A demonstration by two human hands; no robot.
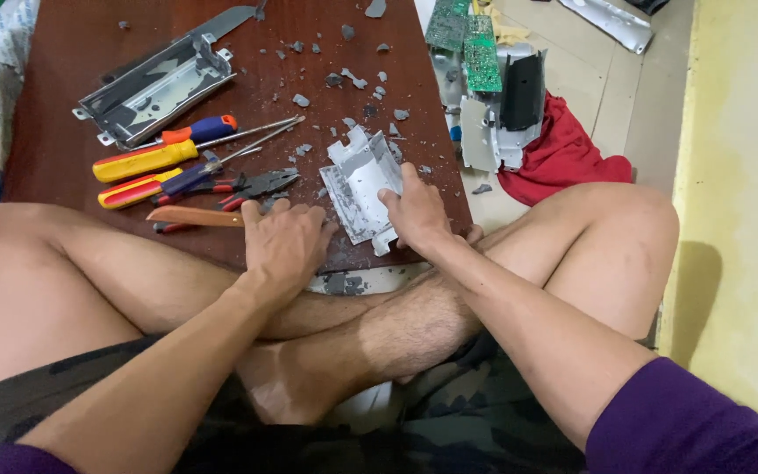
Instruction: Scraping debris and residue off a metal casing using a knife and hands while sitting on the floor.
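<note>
The person sits cross-legged on the floor, and both forearms reach forward over the legs to a low dark wooden board (89, 79).

The left hand (284, 241) is closed in a narrow grip around a tool with an orange-brown handle (195, 216), which sticks out to the left of the fist. The working end of this tool is hidden under the hand, so I cannot tell what kind it is.

The right hand (416, 211) is just beside the left one. It presses down on a grey plastic casing piece (360, 180) with fingers bent over its near edge, holding it on the board. The casing lies between the two hands and extends away from them.

Just beyond the left hand lie red-handled pliers (256, 186) and two screwdrivers with yellow and red handles (146, 161). Many small grey plastic fragments (357, 81) are scattered on the board beyond both hands.

Farther to the left is a metal tray-like frame (155, 88). Far beyond the right hand, off the board, there are green circuit boards (471, 39), a broken device housing in white and black (506, 110), and a red cloth (568, 154) on the floor.
</note>
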